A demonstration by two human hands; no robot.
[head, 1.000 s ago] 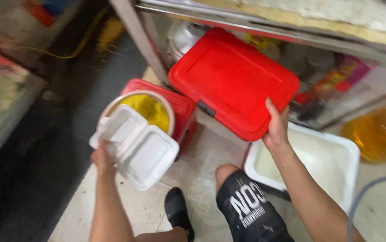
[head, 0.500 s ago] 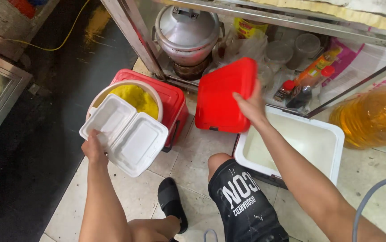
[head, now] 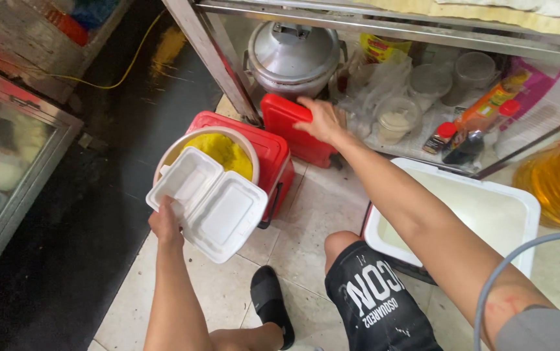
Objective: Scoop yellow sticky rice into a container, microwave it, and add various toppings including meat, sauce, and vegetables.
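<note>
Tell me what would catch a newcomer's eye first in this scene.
The open white foam clamshell box in the left hand, held over a bowl of bright yellow food on a red cooler. Next, the right hand on a red lid standing against the shelf below a metal pot.

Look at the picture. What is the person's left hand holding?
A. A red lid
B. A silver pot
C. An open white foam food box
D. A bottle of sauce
C: the left hand grips the edge of the open white foam box, while the right hand rests on the red lid.
</note>
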